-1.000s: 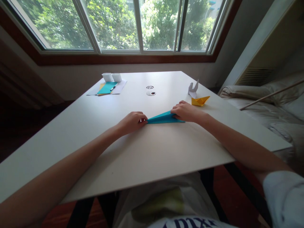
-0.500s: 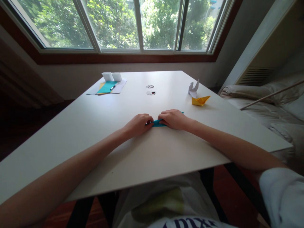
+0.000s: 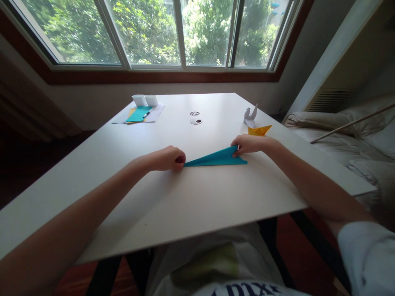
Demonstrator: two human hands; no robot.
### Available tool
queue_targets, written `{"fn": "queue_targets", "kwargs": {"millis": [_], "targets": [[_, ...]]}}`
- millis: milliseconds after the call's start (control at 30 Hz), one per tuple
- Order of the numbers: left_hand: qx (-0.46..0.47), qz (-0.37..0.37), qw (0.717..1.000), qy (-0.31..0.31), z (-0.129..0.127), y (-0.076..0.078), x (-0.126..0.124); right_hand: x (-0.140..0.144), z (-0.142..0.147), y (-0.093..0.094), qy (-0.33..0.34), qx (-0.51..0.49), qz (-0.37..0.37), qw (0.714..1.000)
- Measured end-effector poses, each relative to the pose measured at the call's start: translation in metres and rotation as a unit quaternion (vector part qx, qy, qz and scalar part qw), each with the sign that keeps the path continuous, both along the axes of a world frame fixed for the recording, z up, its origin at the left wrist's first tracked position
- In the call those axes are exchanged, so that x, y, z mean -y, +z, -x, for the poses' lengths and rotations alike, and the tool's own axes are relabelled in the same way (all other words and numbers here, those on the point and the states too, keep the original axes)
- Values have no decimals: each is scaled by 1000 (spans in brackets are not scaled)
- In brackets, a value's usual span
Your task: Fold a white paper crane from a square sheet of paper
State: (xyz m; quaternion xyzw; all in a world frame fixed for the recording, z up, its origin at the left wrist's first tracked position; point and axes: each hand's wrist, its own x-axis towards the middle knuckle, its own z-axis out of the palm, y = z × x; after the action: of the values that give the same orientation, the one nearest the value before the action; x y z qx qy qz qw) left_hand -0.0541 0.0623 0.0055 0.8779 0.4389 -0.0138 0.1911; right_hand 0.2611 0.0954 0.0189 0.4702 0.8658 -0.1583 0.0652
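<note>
Crease work on teal folded paper (image 3: 216, 158), lying flat mid-bench (image 3: 197, 197). I am seeing left hand (image 3: 168, 158) curled, pinning pointed tip; right hand (image 3: 250, 144) pinching wide end. My judgement: next fold is needing edges aligned, tip held.

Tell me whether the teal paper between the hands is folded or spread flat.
Folded. The teal paper forms a long narrow wedge on the table, its point at the left hand, its wide end lifted by the right hand.
</note>
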Motion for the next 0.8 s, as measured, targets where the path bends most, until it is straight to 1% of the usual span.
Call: {"fn": "queue_targets", "kwargs": {"millis": [100, 167, 267, 333, 367, 433, 467, 500, 567, 600, 667, 733, 800], "targets": [[-8, 12, 1000, 8, 4, 2, 0, -2, -7, -2, 7, -18, 11, 1000], [-17, 6, 1000, 10, 8, 3, 0, -3, -9, -4, 20, -33, -7, 999], [-20, -32, 999, 7, 17, 5, -5, -5, -9, -7, 33, -72, -68, 995], [0, -74, 997, 22, 25, 5, -10, -6, -8, -7, 33, -112, -131, 985], [18, -99, 994, 44, 29, 5, -13, -7, -8, -7, 31, -131, -167, 977], [67, -143, 980, 119, 36, 4, -19, -5, -8, -5, 23, -160, -235, 959], [97, -152, 970, 162, 38, 4, -21, -4, -7, -3, 16, -167, -264, 950], [133, -144, 959, 204, 40, 3, -23, -3, -7, -2, 10, -169, -289, 942], [214, -81, 938, 261, 39, 3, -24, 0, -6, -1, -1, -164, -326, 931], [254, -30, 927, 275, 37, 3, -24, 2, -5, 0, -5, -161, -342, 926], [324, 82, 899, 282, 31, 3, -21, 4, -4, 0, -3, -155, -366, 918], [382, 185, 857, 294, 22, 3, -17, 6, -1, 0, 12, -149, -386, 910], [440, 266, 802, 304, 12, 2, -13, 8, 2, -2, 38, -142, -406, 902]]}}
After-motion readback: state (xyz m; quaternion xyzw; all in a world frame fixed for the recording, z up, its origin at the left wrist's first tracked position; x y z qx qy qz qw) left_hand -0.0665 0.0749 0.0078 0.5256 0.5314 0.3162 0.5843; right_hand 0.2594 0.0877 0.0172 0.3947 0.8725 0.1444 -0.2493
